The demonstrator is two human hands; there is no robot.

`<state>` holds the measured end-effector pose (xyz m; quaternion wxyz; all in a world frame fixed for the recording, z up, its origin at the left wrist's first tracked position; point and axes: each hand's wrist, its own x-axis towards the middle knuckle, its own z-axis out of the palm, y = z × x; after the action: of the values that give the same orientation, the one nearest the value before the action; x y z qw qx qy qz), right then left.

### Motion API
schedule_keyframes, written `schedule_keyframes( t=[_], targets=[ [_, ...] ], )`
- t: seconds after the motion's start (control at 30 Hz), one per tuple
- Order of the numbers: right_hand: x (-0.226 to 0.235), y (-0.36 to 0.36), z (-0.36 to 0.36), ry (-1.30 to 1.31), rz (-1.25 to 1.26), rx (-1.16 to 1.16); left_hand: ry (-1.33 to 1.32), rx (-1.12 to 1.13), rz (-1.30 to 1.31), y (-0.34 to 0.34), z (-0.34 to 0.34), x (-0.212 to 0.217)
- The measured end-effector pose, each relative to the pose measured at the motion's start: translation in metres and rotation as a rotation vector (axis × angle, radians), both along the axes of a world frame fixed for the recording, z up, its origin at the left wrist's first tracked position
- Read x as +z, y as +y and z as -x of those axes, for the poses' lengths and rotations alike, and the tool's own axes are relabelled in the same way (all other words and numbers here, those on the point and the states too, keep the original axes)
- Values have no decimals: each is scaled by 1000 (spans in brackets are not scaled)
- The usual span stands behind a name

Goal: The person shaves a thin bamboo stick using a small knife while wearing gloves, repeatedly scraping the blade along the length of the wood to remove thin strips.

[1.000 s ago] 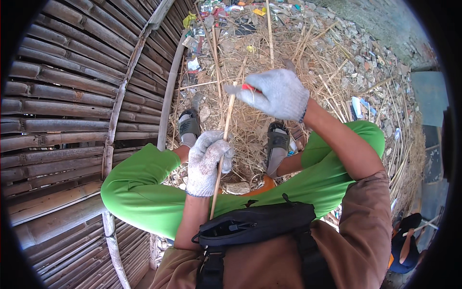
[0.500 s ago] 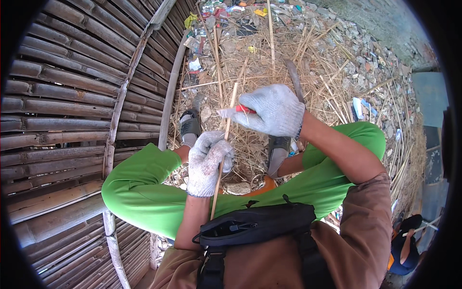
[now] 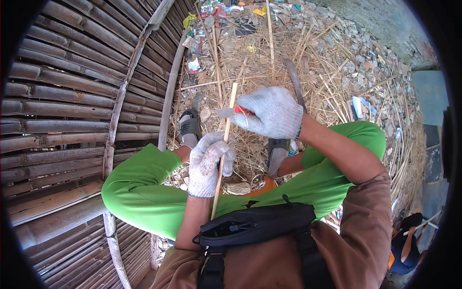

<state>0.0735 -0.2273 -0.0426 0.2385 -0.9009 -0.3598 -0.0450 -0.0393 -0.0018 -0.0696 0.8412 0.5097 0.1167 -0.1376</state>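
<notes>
My left hand [image 3: 208, 161], in a whitish knit glove with brownish stains, is closed around a thin bamboo strip [image 3: 230, 111]. The strip stands nearly lengthwise before me, its lower end at the black waist bag [image 3: 255, 222] and its upper end free above the hand. My right hand [image 3: 272, 113], gloved the same way, grips a knife by its red handle [image 3: 244, 111]. The short, wide knife blade [image 3: 224, 113] points left and crosses the strip above my left hand. Whether the edge bites into the strip I cannot tell.
A bamboo slat wall [image 3: 72, 101] rises on my left. Straw-like shavings and strips [image 3: 260, 62] litter the stony ground, with a long dark blade [image 3: 294, 82] lying beyond my right hand. Scattered plastic rubbish [image 3: 221, 12] lies farther off. Another person [image 3: 405, 245] is at lower right.
The knife has turned slightly, and its blade shows more clearly across the strip. My right hand has shifted a little left and down; my left hand keeps its hold.
</notes>
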Motion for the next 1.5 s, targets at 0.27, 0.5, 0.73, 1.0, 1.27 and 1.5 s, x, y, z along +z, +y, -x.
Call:
schedule_keyframes(
  t=[0.27, 0.5, 0.73, 1.0, 1.27, 1.5],
  targets=[
    [13, -38, -62, -87, 84, -322, -25, -46, 79, -2, 2, 3],
    [15, 0, -5, 108, 119, -66, -83, 35, -58, 1, -1, -6],
    [28, -6, -32, 174, 208, -208, -123, 27, -180, 1, 3, -7],
    [19, -9, -22, 135, 152, -186, -91, 46, -207, 0, 1, -3],
    [13, -3, -14, 157, 178, -10, -155, 51, -319, 0, 3, -2],
    [15, -38, -51, 34, 139, -298, -148, 46, -304, -3, 4, 5]
  ],
)
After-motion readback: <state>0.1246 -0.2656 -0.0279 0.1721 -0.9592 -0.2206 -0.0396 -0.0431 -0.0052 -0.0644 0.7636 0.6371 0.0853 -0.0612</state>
